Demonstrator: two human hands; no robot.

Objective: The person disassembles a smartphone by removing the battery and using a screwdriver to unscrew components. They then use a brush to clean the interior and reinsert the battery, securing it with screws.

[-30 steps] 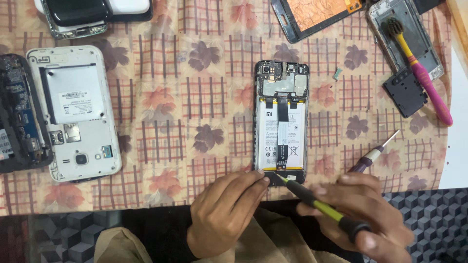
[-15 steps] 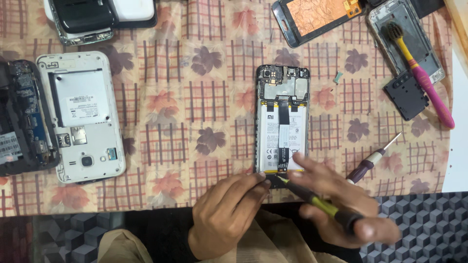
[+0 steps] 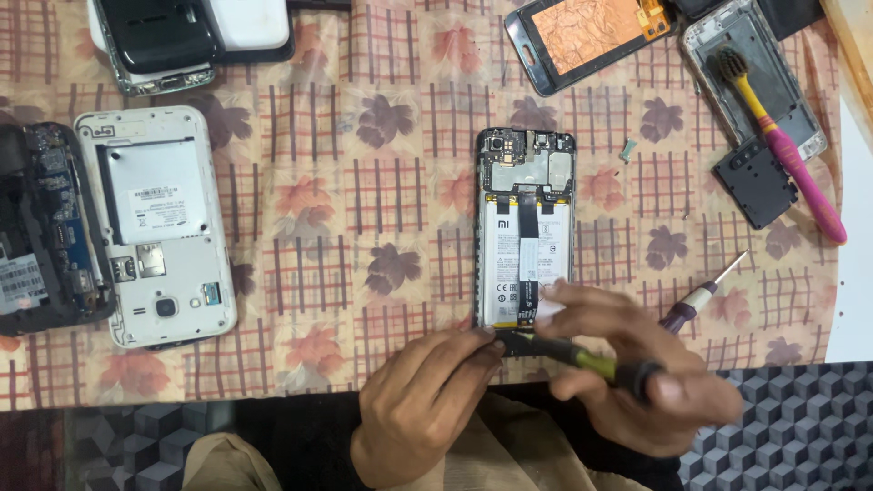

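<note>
Holding a screwdriver [image 3: 582, 359] with a yellow and black handle, the right hand [image 3: 637, 373] is near the bottom edge, closed around the tool and a bit blurry. The left hand [image 3: 427, 400] is just beside it, and its fingertips [image 3: 486, 338] pinch the tip end of the screwdriver at the near end of the open phone [image 3: 526, 232]. That phone lies flat in the middle of the flowered cloth [image 3: 364, 227], with its back off, so the battery and small parts show. A second screwdriver [image 3: 700, 295] with a purple and white handle lies on the cloth just right of the hands. At the left lie a white phone [image 3: 155, 227] with its back open and a dark phone [image 3: 41, 227] beside it. Farther away on the right, a pink and yellow brush [image 3: 782, 145] rests across a grey phone frame [image 3: 768, 77], next to a small black square part [image 3: 755, 186]. At the far edge are a screen with an orange back [image 3: 587, 36] and more phone parts [image 3: 191, 36] on the left.
</note>
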